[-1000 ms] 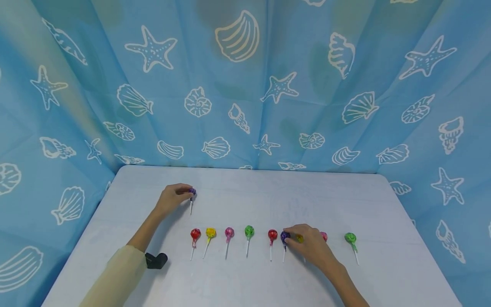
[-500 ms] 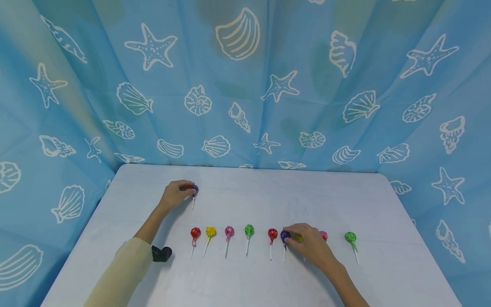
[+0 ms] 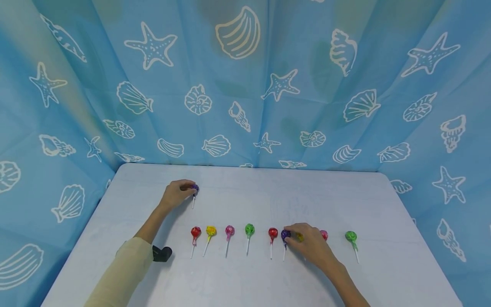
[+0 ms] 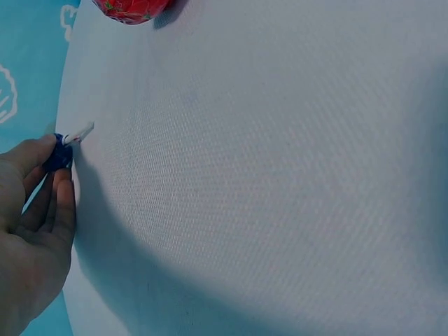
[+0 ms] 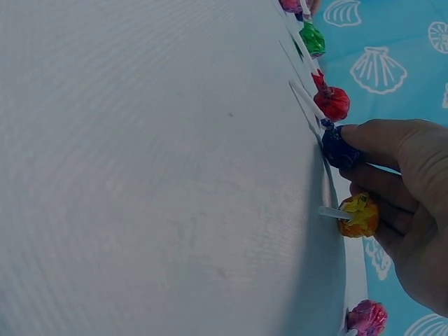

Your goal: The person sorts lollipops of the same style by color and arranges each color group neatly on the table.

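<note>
At the back left of the table, my left hand (image 3: 176,195) pinches a purple lollipop (image 3: 195,188) by its wrapped head, stick pointing toward me. In the left wrist view, thumb and fingers hold that dark-wrapped head (image 4: 59,155). Right of centre, my right hand (image 3: 311,244) pinches the head of another purple lollipop (image 3: 285,234) in the front row. Under the right hand's fingers sits a yellow lollipop (image 5: 360,215), partly hidden in the head view. A red lollipop (image 3: 272,233) lies just left of the held one; a pink one (image 3: 324,235) peeks out behind the right hand.
Lollipops in red (image 3: 195,232), yellow (image 3: 211,231), pink (image 3: 229,231) and green (image 3: 249,230) lie left of centre in the row. Another green lollipop (image 3: 350,236) ends it at right. A blue shell-print curtain (image 3: 238,85) surrounds the white table (image 3: 238,281).
My left hand has moved slightly right and toward the back with its purple lollipop, then nearly stopped. The right hand stays in place on the other purple lollipop.
</note>
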Demonstrator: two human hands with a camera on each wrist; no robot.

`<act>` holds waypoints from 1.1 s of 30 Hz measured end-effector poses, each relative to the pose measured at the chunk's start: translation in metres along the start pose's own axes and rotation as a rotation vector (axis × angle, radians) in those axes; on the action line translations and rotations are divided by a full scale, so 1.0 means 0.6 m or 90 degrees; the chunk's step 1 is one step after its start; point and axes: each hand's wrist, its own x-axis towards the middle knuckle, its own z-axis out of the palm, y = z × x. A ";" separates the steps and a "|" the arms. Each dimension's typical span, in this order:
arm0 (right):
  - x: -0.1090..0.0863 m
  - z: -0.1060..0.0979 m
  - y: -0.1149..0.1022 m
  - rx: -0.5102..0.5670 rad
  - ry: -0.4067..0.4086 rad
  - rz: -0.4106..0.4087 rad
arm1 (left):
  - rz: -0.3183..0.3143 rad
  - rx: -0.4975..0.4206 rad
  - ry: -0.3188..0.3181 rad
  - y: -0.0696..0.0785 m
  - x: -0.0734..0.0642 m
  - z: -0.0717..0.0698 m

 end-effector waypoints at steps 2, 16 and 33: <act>0.000 -0.001 0.001 -0.005 -0.005 0.000 | 0.000 -0.002 0.002 -0.001 0.000 0.001; 0.010 -0.034 -0.012 -0.002 0.045 -0.054 | 0.005 -0.001 0.015 -0.001 -0.003 0.006; 0.062 -0.051 -0.051 0.021 0.053 -0.091 | -0.001 -0.007 0.013 0.002 -0.005 0.004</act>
